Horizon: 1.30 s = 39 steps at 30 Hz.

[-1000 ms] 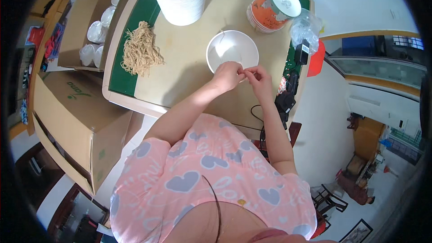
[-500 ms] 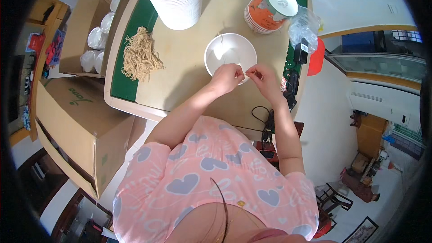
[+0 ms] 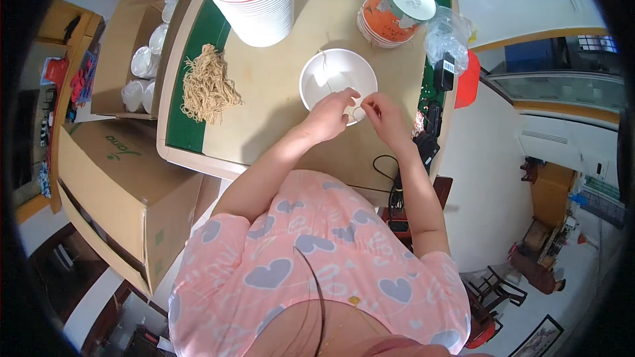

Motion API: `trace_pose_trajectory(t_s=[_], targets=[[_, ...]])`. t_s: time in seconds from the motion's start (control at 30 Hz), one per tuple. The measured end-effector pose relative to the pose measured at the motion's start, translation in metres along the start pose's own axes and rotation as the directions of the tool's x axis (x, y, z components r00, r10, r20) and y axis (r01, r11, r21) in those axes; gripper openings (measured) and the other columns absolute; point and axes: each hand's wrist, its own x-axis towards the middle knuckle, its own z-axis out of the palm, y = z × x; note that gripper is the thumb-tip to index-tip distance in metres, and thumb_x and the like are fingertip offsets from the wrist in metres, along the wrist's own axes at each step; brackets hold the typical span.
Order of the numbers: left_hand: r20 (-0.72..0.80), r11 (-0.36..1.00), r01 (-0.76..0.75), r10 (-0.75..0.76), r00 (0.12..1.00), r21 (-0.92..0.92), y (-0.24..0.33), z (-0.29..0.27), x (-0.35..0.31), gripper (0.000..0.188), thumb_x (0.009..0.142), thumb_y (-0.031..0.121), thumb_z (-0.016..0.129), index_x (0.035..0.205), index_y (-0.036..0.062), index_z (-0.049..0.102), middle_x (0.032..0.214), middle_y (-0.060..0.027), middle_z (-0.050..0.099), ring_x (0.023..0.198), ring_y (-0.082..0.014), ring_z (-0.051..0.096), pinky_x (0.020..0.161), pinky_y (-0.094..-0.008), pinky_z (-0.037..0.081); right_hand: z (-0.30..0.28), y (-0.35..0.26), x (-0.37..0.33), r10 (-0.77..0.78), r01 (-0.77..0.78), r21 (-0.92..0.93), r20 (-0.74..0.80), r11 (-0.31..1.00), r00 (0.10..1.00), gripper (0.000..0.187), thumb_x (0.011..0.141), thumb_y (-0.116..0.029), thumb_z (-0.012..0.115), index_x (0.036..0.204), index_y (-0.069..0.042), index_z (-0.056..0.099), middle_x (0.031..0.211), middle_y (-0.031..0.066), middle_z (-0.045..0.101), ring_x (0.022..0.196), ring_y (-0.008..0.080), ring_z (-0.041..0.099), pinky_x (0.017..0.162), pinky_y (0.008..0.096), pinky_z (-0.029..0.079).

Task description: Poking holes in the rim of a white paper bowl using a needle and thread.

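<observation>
On the green table [image 3: 184, 133] lies a beige board [image 3: 268, 96], and on it stands a white bowl [image 3: 344, 73], opening upward, with a string [image 3: 324, 59] across its far rim. The left hand [image 3: 328, 118] is over the near rim, its thumb and fingers apart. The right hand [image 3: 385, 119], just beside, has its fingertips together on a thin strand [image 3: 356, 114]. A pile of strings [image 3: 210, 86] lies at the left, near a stack of buckets [image 3: 256, 18].

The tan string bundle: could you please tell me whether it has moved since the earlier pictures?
No: the tan string bundle still lies partly over the table's green border; its shift in the picture comes from camera motion.
</observation>
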Motion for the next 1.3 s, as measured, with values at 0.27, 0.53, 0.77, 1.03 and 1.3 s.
trace_pose_trajectory(t_s=[0.27,0.53,0.77,1.03,1.3], targets=[[0.079,0.975,0.110,-0.096,0.992,-0.193,0.006,-0.001,0.005,0.036,0.080,-0.003,0.053,0.115,0.0046,0.047,0.086,-0.0128,0.060,0.074,-0.0271,0.062,0.071,-0.0335,0.048,-0.002,0.001,-0.004,0.029,-0.028,-0.038,0.029,0.999,0.999,0.008,0.083,-0.008,0.063,0.087,-0.001,0.061,0.080,0.0067,0.055,0.058,0.0133,0.052,0.055,0.0254,0.041],[0.063,0.960,-0.254,0.248,0.967,0.118,-0.008,-0.007,-0.002,0.023,0.074,-0.007,0.054,0.086,0.0095,0.065,0.085,-0.0094,0.053,0.077,-0.0249,0.059,0.067,-0.0334,0.048,0.005,0.011,-0.009,0.063,-0.063,-0.004,0.005,0.998,0.998,0.010,0.081,-0.011,0.064,0.087,-0.003,0.061,0.079,0.0090,0.057,0.064,0.0207,0.057,0.060,0.0305,0.046],[0.164,0.839,-0.383,0.346,0.924,0.385,0.007,-0.010,-0.005,0.026,0.073,0.003,0.057,0.094,0.0143,0.068,0.092,-0.0081,0.052,0.082,-0.0244,0.058,0.067,-0.0363,0.050,0.008,0.014,-0.009,0.109,-0.109,0.088,-0.004,0.990,0.994,0.010,0.081,-0.009,0.064,0.088,-0.002,0.060,0.079,0.0095,0.059,0.066,0.0182,0.058,0.061,0.0296,0.046],[0.185,0.771,-0.452,0.415,0.891,0.449,0.016,-0.003,0.000,0.011,0.078,0.010,0.057,0.086,0.0031,0.061,0.092,-0.0086,0.053,0.082,-0.0247,0.058,0.064,-0.0357,0.051,0.010,0.011,-0.013,0.077,-0.075,0.051,-0.049,0.996,0.996,0.008,0.082,-0.005,0.062,0.088,-0.001,0.060,0.077,0.0065,0.057,0.059,0.0130,0.052,0.055,0.0260,0.042],[0.149,0.811,-0.449,0.426,0.892,0.374,0.014,-0.003,-0.004,0.009,0.082,0.013,0.057,0.084,0.0047,0.060,0.091,-0.0081,0.055,0.083,-0.0253,0.059,0.062,-0.0376,0.051,0.017,0.001,-0.023,0.051,-0.045,0.037,-0.176,0.998,0.983,0.008,0.081,-0.006,0.062,0.087,-0.002,0.059,0.087,0.0077,0.057,0.060,0.0172,0.054,0.055,0.0279,0.044]])
